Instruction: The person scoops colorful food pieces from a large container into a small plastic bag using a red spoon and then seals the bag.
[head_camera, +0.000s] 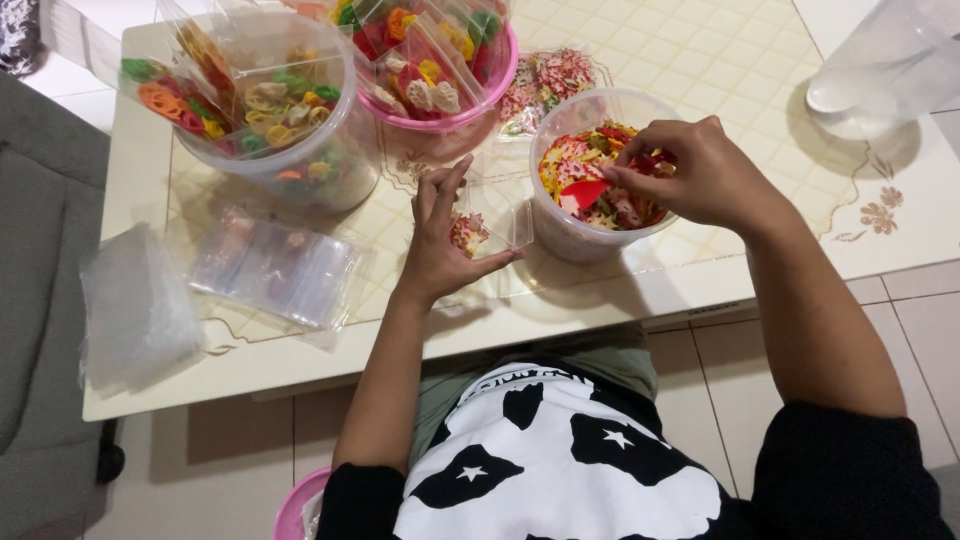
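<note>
Left hand (440, 245) holding open a small clear bag (490, 215) with a few crackers inside. Right hand (690, 170) dipping into a clear tub (590, 240) of colourful crackers (600, 195), fingers pinched.

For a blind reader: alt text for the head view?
A person's left hand holds a small clear bag open while the right hand picks colourful crackers from a clear tub on a table.

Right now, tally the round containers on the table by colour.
Clear tubs: 2, one at the left with filled bags, one under the right hand.
Pink bowl: 1.
Total: 3.
</note>
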